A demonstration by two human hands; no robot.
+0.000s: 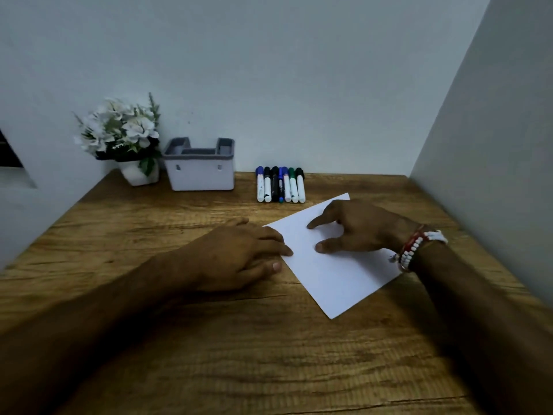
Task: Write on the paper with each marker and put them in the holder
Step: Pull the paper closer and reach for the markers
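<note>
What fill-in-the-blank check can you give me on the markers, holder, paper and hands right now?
The markers lie in a row to the ____ of the holder.
The paper shows ____ writing.
The right hand rests on the paper, while the left hand touches its ____ edge.
Missing words: right; no; left.

Nothing can be read. The markers (280, 184) at the far side of the bench (209, 339) carry dark printing on their barrels, too small and blurred to make out.
</note>
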